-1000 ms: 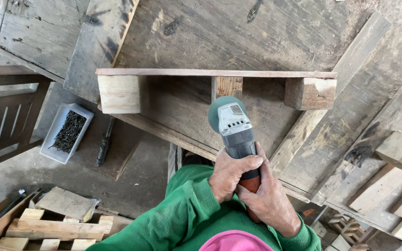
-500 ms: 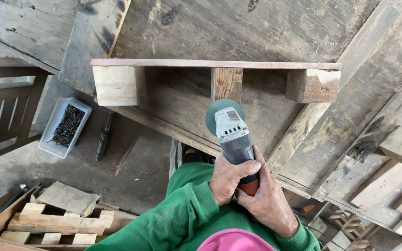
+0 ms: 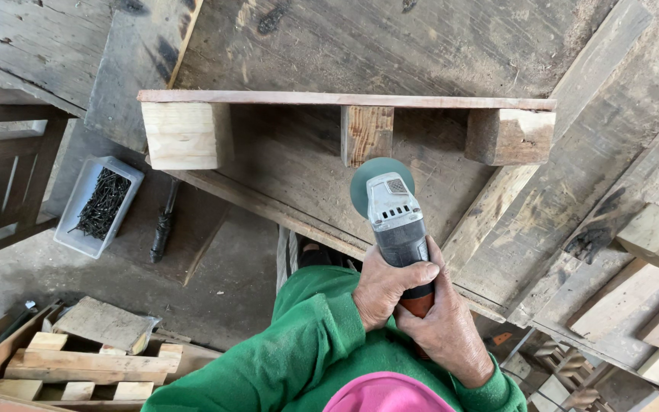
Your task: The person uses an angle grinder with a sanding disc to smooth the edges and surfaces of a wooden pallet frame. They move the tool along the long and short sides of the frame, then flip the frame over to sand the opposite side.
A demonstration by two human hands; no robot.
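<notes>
At far left we see a tray (image 3: 98, 206) of dark nails on the floor, a dark tool (image 3: 163, 223) lying just right of it. In the middle, our left hand (image 3: 387, 288) and right hand (image 3: 444, 328) both wrap tight round the grinder (image 3: 393, 221): a grey body, vented head and round green disc. It points away from us, its disc just below the middle block (image 3: 367, 134) of the pallet (image 3: 345, 99) that stands on edge. Compared with half a second ago, the grinder sits slightly nearer that block, and our grip is unchanged.
</notes>
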